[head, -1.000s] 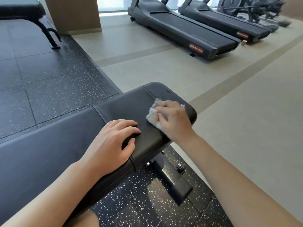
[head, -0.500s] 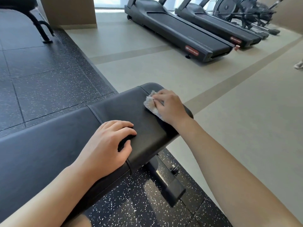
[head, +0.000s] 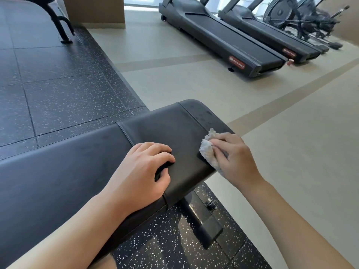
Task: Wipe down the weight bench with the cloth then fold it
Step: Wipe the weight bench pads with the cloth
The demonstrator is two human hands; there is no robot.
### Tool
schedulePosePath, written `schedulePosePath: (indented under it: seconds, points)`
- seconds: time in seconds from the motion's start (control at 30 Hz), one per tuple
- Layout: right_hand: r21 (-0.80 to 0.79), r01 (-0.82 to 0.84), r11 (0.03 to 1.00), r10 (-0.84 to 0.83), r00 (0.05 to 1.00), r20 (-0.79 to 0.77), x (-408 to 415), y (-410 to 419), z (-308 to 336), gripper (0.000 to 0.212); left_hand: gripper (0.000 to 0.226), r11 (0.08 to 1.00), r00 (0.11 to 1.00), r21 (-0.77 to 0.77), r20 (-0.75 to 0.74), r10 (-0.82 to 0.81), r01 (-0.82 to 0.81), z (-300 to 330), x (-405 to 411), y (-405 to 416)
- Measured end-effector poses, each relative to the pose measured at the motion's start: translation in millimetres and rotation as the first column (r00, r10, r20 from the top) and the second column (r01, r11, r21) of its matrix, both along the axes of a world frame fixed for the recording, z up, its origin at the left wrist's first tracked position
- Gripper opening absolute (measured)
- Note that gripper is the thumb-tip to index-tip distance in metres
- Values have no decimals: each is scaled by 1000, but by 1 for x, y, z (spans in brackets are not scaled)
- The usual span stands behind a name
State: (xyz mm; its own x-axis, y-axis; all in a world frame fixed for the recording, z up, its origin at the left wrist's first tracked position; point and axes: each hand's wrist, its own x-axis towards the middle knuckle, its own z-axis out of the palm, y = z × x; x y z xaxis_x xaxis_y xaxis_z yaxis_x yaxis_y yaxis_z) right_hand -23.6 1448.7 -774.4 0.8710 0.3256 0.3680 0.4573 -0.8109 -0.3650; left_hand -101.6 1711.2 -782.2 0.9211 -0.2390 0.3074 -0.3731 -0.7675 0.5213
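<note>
The right hand (head: 236, 158) is gripping the bunched white cloth (head: 208, 150) against the near right edge of the black bench surface (head: 171, 129), while the left hand (head: 141, 171) is resting beside it, fingers loosely curled, holding nothing.

The scene is brightly lit by daylight from the windows at the top edge. Soft glare is seen on the pale beige floor (head: 291, 152). Straight lines are bowed by wide-angle distortion near the edges.
</note>
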Motion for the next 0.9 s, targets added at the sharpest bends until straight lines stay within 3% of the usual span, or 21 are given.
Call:
schedulePosePath:
  seconds: [0.27, 0.47, 0.63, 0.9]
  points:
    - [42, 0, 999, 6, 991, -135, 92, 81, 12, 23, 27, 1000, 1000, 7, -14, -2, 2, 4, -2, -2]
    - [108, -53, 993, 66, 991, -114, 31, 48, 6, 20, 21, 996, 1000, -91, -21, 14, -16, 5, -5, 2]
    - [112, -115, 987, 124, 989, -82, -32, 8, -3, 20, 25, 940, 994, -324, -54, 93, -105, 4, 1, 7]
    - [66, -105, 992, 113, 984, -135, 60, 67, 9, 20, 28, 920, 989, -364, -16, 148, -143, 7, 9, 17]
